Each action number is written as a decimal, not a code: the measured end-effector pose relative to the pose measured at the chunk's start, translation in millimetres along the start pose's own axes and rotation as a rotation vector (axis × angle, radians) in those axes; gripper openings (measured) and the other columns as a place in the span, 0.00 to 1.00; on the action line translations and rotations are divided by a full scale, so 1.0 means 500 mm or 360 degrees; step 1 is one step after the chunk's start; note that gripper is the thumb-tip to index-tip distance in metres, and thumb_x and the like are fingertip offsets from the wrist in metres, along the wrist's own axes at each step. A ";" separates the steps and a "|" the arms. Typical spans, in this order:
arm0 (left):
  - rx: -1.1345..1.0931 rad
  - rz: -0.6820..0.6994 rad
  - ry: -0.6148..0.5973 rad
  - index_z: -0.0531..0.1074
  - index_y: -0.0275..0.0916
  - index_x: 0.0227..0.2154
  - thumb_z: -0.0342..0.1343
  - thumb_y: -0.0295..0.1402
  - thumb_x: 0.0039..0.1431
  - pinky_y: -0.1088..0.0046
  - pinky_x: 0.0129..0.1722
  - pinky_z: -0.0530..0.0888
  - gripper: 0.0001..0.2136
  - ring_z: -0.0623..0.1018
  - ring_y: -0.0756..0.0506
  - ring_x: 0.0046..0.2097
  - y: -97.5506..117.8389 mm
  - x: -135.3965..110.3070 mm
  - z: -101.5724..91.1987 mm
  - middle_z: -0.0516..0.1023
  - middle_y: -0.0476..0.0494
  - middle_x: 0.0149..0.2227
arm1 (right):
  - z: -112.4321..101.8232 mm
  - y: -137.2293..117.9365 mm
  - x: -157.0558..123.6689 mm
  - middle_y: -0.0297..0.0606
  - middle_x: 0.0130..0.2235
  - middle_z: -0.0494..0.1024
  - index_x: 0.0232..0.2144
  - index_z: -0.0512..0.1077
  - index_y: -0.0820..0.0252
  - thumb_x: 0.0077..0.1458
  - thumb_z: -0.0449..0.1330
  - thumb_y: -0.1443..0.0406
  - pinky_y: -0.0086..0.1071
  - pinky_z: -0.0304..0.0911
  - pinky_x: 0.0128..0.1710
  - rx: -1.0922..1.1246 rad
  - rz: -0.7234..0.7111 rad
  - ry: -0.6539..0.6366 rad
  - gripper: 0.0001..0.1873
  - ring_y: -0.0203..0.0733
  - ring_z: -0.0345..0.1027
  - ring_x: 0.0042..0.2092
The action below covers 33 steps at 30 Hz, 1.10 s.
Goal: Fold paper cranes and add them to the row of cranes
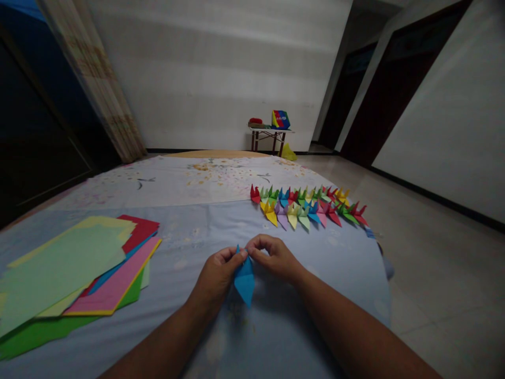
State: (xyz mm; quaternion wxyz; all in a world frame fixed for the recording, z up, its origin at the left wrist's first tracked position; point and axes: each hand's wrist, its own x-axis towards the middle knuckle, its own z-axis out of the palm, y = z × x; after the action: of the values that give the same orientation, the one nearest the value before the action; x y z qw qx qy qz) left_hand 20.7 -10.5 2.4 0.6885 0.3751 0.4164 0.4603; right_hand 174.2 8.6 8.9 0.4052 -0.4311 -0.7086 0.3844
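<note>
Between my hands is a folded blue paper crane (244,282), its broad pointed part hanging down and a thin point sticking up. My left hand (218,271) is closed on its left side, thumb across the paper. With thumb and fingertips pinched together, my right hand (275,256) grips the crane's top right, where the fingers hide the paper's tip. Beyond my right hand, rows of finished paper cranes (292,213) in many colours stand on the cloth. To the left lies a fanned pile of coloured paper sheets (67,268), with pale green on top.
A pale blue cloth (189,231) covers the round table, with a white flowered cloth (165,181) on its far part. By the far wall, a small table (272,130) carries a multicoloured box (280,119). The table edge curves down at the right, above a tiled floor.
</note>
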 end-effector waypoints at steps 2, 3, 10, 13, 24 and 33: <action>0.0027 0.0013 -0.0004 0.72 0.34 0.27 0.64 0.38 0.41 0.78 0.25 0.65 0.13 0.70 0.52 0.23 0.000 -0.001 0.000 0.72 0.51 0.21 | -0.001 -0.001 0.000 0.35 0.28 0.73 0.27 0.70 0.63 0.51 0.56 0.62 0.27 0.61 0.32 -0.0012 0.0002 0.0003 0.08 0.34 0.65 0.31; 0.0037 0.0019 -0.0008 0.72 0.34 0.27 0.63 0.38 0.42 0.78 0.25 0.65 0.13 0.70 0.52 0.23 0.000 -0.001 0.000 0.72 0.51 0.21 | -0.001 -0.001 0.000 0.35 0.28 0.73 0.27 0.70 0.63 0.51 0.56 0.62 0.27 0.61 0.32 -0.0020 -0.0003 0.0002 0.08 0.34 0.65 0.31; 0.0098 0.0059 0.0025 0.72 0.36 0.28 0.62 0.38 0.45 0.79 0.23 0.63 0.11 0.67 0.54 0.21 -0.003 -0.004 -0.004 0.71 0.54 0.20 | -0.001 -0.002 -0.003 0.36 0.29 0.73 0.27 0.70 0.62 0.52 0.55 0.63 0.27 0.61 0.34 -0.0087 -0.0120 -0.0013 0.08 0.35 0.66 0.33; 0.0128 0.0037 0.0048 0.72 0.36 0.27 0.62 0.38 0.44 0.80 0.21 0.61 0.11 0.66 0.54 0.20 -0.002 -0.004 -0.006 0.69 0.54 0.19 | -0.001 -0.007 -0.004 0.36 0.29 0.73 0.27 0.70 0.62 0.52 0.55 0.64 0.27 0.61 0.34 -0.0104 -0.0121 -0.0024 0.07 0.35 0.66 0.33; 0.0042 0.0122 0.0099 0.69 0.37 0.20 0.58 0.42 0.46 0.78 0.24 0.64 0.13 0.65 0.53 0.23 0.014 -0.013 0.008 0.68 0.54 0.20 | -0.001 -0.001 0.000 0.35 0.28 0.72 0.25 0.70 0.62 0.51 0.56 0.64 0.26 0.61 0.32 -0.0098 -0.0053 0.0005 0.07 0.34 0.65 0.32; 0.0116 0.0012 0.0013 0.71 0.34 0.26 0.64 0.39 0.40 0.79 0.22 0.62 0.13 0.66 0.54 0.21 0.003 -0.001 -0.002 0.68 0.53 0.19 | -0.002 0.000 0.001 0.35 0.27 0.73 0.25 0.71 0.62 0.50 0.56 0.62 0.27 0.61 0.31 -0.0033 0.0016 0.0001 0.09 0.34 0.65 0.31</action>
State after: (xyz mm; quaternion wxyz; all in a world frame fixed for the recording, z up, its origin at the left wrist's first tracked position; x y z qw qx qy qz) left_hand 19.3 -10.3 3.5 0.6709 0.3996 0.4342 0.4491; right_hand 175.0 9.4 9.6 0.3989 -0.4390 -0.7103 0.3790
